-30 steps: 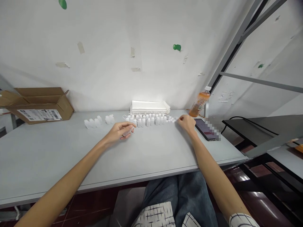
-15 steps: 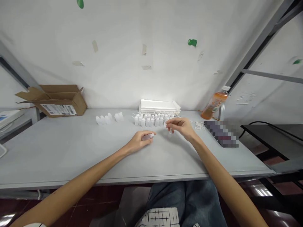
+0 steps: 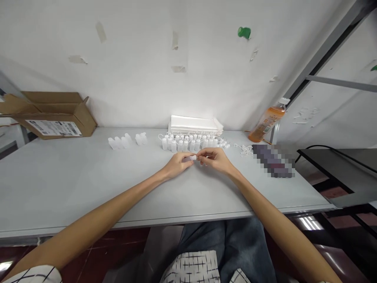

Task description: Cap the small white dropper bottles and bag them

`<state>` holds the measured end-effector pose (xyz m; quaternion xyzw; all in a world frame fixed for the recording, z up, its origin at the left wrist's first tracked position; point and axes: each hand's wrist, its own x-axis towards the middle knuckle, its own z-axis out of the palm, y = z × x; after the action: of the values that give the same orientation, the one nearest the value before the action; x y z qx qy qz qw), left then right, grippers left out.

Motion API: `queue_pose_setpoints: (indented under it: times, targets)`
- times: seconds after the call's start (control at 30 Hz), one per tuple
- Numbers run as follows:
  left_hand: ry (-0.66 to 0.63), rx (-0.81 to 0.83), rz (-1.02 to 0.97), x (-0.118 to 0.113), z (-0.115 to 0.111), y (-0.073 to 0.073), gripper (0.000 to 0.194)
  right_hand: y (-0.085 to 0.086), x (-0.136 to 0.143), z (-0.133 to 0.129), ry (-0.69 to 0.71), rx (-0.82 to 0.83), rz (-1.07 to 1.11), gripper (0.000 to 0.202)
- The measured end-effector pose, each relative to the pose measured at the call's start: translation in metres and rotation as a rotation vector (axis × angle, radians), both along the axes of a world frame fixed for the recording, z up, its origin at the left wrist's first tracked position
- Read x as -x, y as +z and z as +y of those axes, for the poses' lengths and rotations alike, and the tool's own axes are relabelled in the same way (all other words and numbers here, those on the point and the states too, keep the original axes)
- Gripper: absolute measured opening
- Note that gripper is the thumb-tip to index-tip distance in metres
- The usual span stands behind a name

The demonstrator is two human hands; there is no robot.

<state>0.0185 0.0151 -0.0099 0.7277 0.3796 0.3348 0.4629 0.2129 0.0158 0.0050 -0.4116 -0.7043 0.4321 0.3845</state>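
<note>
My left hand (image 3: 174,165) is closed around a small translucent bottle (image 3: 187,158), which lies on its side with its white top pointing right. Beside that top, the fingertips of my right hand (image 3: 215,158) are pinched together; whatever they hold is too small to make out. Just behind both hands stand several small white bottles (image 3: 173,146) in rows, with thin white loops on some. Small white caps or tips (image 3: 224,144) lie at the right end of the rows. Translucent pieces (image 3: 118,142) stand in a group to the left, with a smaller group (image 3: 141,138) beside them.
A stack of white trays (image 3: 193,122) is against the wall. An open cardboard box (image 3: 55,118) sits at the back left. On the right are white cords (image 3: 244,150), an orange drink bottle (image 3: 266,122) and a blurred dark object (image 3: 272,161) on the grey table (image 3: 88,184).
My right hand has moved left from the bottle rows to the top of the bottle in my left hand. The view has shifted slightly.
</note>
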Motion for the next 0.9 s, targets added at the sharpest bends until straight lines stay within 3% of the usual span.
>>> queue_pose_setpoints:
  times: [0.17,0.43,0.5,0.63,0.73,0.9]
  targets:
    - [0.002,-0.007,0.025,0.002,-0.003,-0.002,0.041,0.001,0.001,-0.001,0.002,0.008,0.017,0.019]
    - [-0.117,-0.015,0.101,-0.004,-0.004,0.010,0.031,0.001,0.002,-0.001,0.080,0.147,0.125,0.028]
    - [-0.088,-0.016,0.138,-0.009,-0.004,0.012,0.033,0.001,0.000,0.000,0.096,0.174,0.155,0.029]
    - [0.097,0.025,0.181,-0.020,-0.003,0.013,0.065,0.002,-0.008,0.003,0.109,0.171,0.181,0.029]
    - [0.077,0.051,0.169,-0.027,-0.001,0.014,0.082,0.001,-0.016,0.004,0.138,0.187,0.158,0.031]
    - [0.056,0.034,0.110,-0.037,0.004,0.013,0.085,0.001,-0.029,0.007,0.165,0.218,0.168,0.035]
